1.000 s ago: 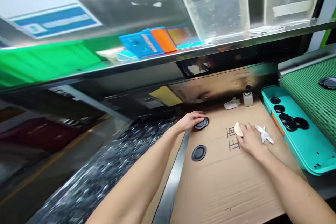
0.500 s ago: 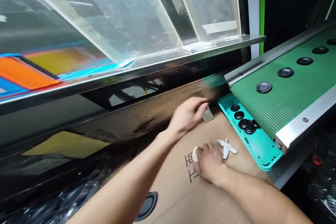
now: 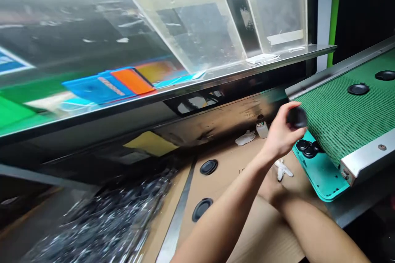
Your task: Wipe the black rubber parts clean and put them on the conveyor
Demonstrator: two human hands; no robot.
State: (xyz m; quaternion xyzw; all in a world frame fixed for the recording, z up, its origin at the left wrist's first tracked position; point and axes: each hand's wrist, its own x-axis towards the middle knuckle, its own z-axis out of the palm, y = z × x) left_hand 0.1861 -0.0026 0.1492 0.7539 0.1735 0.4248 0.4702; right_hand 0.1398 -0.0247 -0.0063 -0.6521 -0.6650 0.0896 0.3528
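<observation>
At the edge of the green mesh conveyor belt [image 3: 339, 131], your left hand [image 3: 280, 135] has now risen, curled around a black rubber disc [image 3: 296, 117]; your right hand [image 3: 270, 185], half hidden under that forearm, shows no clear grip, beside a white cloth [image 3: 282, 168] on the cardboard sheet [image 3: 234, 185].

Left hand [image 3: 279, 135] | grips black round part [image 3: 296, 117] | beside green conveyor belt [image 3: 348, 119]

Head-worn camera looks forward and down at the hands [image 3: 280, 135].
</observation>
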